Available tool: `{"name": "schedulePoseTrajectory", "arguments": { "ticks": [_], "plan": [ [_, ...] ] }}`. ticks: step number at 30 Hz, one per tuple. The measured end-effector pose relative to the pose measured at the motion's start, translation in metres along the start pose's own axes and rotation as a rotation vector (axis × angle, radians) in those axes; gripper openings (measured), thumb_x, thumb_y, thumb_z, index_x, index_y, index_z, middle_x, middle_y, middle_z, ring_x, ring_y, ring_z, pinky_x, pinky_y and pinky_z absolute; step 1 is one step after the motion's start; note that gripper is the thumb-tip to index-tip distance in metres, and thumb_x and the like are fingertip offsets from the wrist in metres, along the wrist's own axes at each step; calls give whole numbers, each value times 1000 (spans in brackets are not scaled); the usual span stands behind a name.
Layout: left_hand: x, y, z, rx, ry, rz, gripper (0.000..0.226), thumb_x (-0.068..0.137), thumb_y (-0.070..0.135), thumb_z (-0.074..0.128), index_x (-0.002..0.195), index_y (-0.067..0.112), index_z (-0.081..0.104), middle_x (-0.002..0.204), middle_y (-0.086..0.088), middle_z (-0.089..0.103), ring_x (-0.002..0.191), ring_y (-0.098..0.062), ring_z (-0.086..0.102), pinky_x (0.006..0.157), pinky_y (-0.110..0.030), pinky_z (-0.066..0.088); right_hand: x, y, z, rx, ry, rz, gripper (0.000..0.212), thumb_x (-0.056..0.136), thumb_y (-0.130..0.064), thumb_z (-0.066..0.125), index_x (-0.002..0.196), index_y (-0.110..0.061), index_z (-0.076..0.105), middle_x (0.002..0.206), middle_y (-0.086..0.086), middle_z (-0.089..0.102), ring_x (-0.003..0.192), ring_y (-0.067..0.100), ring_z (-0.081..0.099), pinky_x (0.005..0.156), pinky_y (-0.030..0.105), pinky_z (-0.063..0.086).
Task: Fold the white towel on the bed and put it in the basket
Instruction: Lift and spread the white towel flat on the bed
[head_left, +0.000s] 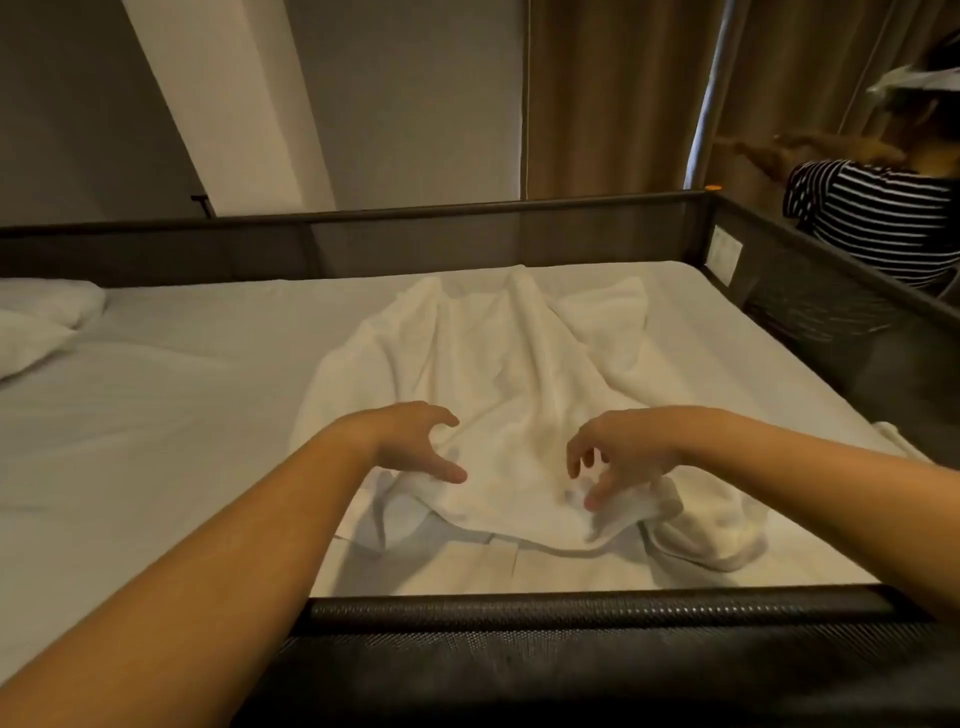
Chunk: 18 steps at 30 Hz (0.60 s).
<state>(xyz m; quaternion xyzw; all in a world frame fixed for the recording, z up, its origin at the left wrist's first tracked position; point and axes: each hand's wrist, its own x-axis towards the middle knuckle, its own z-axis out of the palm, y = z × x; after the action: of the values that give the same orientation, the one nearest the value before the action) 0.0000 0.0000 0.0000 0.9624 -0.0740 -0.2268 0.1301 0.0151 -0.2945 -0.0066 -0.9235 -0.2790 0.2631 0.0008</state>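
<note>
Towel (498, 374) — one, two hands above.

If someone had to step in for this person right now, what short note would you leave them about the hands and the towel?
Left hand: open, fingers curled, over the near edge of the rumpled white terry towel, gripping nothing as far as I can tell.
Right hand: open too, fingertips at the towel's near edge.
Towel: spread unfolded and creased on the white-sheeted bed, its near corners bunched close to the dark padded rail.
Basket: not in view.
Done: nothing yet; no fold made.
Left: grasp the near corners, fold the towel, find the basket and put it in.
</note>
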Motion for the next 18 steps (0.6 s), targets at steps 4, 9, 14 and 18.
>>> {"name": "schedulePoseTrajectory", "arguments": {
  "ticks": [4,9,14,18],
  "plan": [
    [4,4,11,79,-114,14,104,75,51,90,161,36,33,168,9,30,153,-21,33,124,-43,31,-4,-5,11,-88,-83,47,47,74,-55,81,113,-35,66,106,-10,64,91,12,64,76,27,53],
    [16,3,25,260,-181,12,102,71,40,95,156,38,39,157,5,41,140,-24,46,115,-45,44,-2,-4,14,-112,-165,82,53,67,-52,89,108,-28,67,98,-8,66,88,16,64,73,29,52],
    [19,0,30,347,-155,61,67,75,24,94,132,31,59,134,3,50,117,-23,56,99,-39,53,1,0,13,-126,-281,91,46,69,-53,92,96,-26,67,94,-10,65,84,16,60,73,29,49],
    [25,-3,29,247,-42,74,22,89,24,80,110,25,72,120,4,63,105,-18,63,88,-30,55,6,4,8,-124,-289,113,21,81,-31,87,88,-25,68,83,-11,62,75,10,55,70,24,48]
  ]
}}
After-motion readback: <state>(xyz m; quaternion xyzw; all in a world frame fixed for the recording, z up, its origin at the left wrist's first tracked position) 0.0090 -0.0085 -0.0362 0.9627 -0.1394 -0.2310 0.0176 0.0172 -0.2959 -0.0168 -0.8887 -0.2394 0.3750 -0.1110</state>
